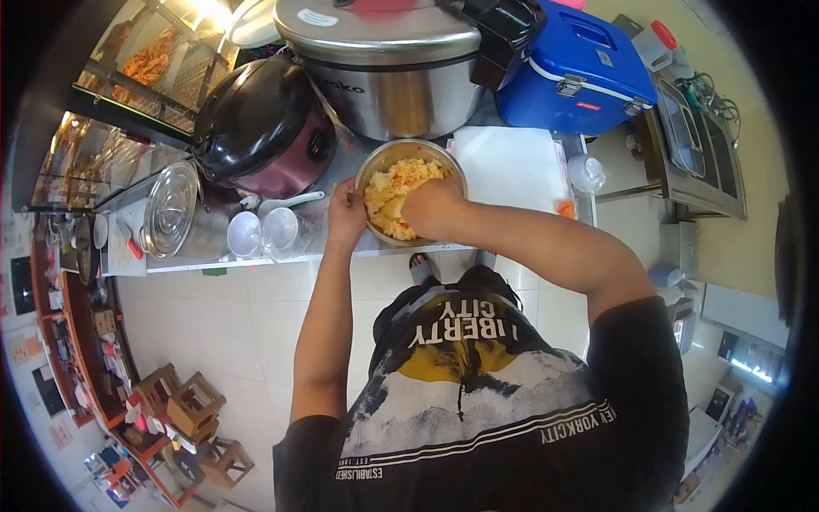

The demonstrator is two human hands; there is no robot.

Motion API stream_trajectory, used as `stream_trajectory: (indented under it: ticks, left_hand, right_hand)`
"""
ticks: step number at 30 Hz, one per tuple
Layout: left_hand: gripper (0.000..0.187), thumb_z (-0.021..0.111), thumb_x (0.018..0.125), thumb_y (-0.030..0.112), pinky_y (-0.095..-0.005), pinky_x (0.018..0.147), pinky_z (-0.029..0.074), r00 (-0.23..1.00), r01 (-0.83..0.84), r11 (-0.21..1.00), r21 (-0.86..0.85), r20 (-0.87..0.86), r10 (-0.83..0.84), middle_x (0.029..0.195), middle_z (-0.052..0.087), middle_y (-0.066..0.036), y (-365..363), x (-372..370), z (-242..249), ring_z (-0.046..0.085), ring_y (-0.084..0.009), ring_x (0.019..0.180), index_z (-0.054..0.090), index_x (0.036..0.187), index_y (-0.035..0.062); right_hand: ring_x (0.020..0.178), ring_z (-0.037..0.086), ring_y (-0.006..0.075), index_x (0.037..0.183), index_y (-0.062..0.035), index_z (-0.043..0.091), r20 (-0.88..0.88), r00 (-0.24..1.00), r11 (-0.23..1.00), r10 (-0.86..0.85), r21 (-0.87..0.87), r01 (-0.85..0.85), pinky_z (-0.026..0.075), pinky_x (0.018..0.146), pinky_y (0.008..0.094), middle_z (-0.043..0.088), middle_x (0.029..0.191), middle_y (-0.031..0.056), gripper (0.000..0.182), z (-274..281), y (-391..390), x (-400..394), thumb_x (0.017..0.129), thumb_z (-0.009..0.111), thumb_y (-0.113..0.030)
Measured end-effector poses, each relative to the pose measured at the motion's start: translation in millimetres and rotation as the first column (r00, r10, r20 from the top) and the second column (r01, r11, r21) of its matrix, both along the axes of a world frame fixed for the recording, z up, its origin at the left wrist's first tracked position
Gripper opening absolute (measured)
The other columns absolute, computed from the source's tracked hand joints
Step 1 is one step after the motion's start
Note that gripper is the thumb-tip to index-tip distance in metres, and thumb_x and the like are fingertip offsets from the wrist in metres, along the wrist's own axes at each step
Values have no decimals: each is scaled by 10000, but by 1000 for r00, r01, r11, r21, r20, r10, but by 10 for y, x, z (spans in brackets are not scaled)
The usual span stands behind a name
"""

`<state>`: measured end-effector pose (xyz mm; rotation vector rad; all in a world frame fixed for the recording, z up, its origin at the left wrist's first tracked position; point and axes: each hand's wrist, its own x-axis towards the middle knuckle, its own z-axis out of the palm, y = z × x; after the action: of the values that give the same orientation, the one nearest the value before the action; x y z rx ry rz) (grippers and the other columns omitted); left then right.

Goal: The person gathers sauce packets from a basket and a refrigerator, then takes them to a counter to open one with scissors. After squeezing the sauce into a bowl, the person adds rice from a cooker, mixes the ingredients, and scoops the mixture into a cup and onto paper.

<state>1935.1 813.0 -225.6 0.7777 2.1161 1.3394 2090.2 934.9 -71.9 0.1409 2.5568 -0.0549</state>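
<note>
A round metal bowl stands near the front edge of the counter. It holds yellowish rice with small red and orange bits mixed in. My left hand grips the bowl's left rim, thumb and fingers closed on it. Inside the bowl, my right hand is down in the rice from the right side. Its fingers are hidden by the back of the hand and the rice, so their shape does not show.
Behind the bowl stands a large steel cooker. A black and maroon rice cooker, lidded steel pot and white cups are to the left. White paper sheets and a blue cooler box are to the right.
</note>
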Motion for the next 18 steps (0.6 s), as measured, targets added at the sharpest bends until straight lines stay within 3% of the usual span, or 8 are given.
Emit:
stream_trajectory:
  ticks: [6, 9, 10, 11, 12, 14, 16, 18]
  left_hand:
    - [306, 519, 949, 36, -335, 711, 514, 992, -97, 995, -26, 78, 99, 866, 681, -149, -35, 183, 409, 648, -205, 738, 619, 1234, -15]
    - [299, 525, 946, 15, -328, 712, 521, 994, -69, 995, 69, -82, 74, 871, 683, -138, -70, 81, -44, 651, -189, 746, 619, 1229, -10]
    - [296, 533, 948, 12, -325, 716, 525, 975, -13, 990, 138, -219, 43, 878, 685, -129, -82, -1, -198, 651, -178, 757, 618, 1232, -5]
    - [294, 543, 951, 14, -322, 730, 529, 995, -67, 990, 121, -70, 76, 899, 688, -123, -65, 15, -61, 652, -174, 781, 616, 1236, 0]
    - [292, 553, 954, 17, -320, 745, 533, 991, -115, 990, 82, 81, 108, 919, 691, -117, -84, 42, 158, 653, -170, 805, 615, 1240, 5]
    - [319, 571, 971, 62, -296, 792, 526, 992, -117, 993, -24, 34, 118, 1026, 696, -128, -146, -88, 232, 646, -160, 872, 601, 1284, 8]
    - [360, 560, 1004, 161, -302, 877, 500, 994, -114, 992, 57, 4, 114, 1084, 683, -142, -192, -229, 99, 629, -156, 957, 579, 1318, -15]
    - [336, 532, 1030, 227, -267, 684, 494, 990, -143, 989, 44, 17, 142, 978, 666, -83, -240, -291, 60, 609, -118, 806, 591, 1261, -9]
  right_hand:
    - [805, 719, 329, 865, -47, 755, -142, 961, 971, -238, -68, 230, 573, 709, 458, 733, 855, 153, 225, 499, 396, 285, 862, 580, -188]
    - [852, 714, 327, 942, -66, 748, -149, 808, 814, -570, -232, 532, 569, 760, 450, 733, 919, 153, 268, -238, 105, 379, 912, 549, -244]
    - [917, 703, 326, 1024, -88, 738, -51, 851, 839, -523, -210, 503, 554, 811, 450, 724, 990, 157, 300, -193, 119, 328, 945, 514, -272]
    - [981, 691, 324, 1106, -109, 728, 58, 876, 855, -478, -196, 480, 540, 861, 450, 714, 1061, 162, 338, -158, 149, 342, 979, 480, -300]
    - [1014, 675, 340, 1147, -105, 705, 10, 871, 832, -492, -288, 474, 532, 882, 451, 703, 1099, 165, 345, -42, 183, 489, 987, 481, -313]
    - [1079, 643, 371, 1230, -96, 658, -102, 851, 784, -515, -458, 420, 515, 925, 451, 680, 1174, 171, 377, 275, 251, 741, 1003, 484, -341]
    - [1056, 647, 376, 1252, -130, 652, -422, 636, 757, -646, -460, 464, 520, 908, 450, 681, 1165, 168, 398, -11, 566, 1188, 1005, 490, -397]
    - [1079, 634, 372, 1264, -137, 650, -690, 339, 730, -639, -406, 550, 510, 920, 466, 670, 1167, 187, 443, -358, 1120, 1766, 970, 556, -454]
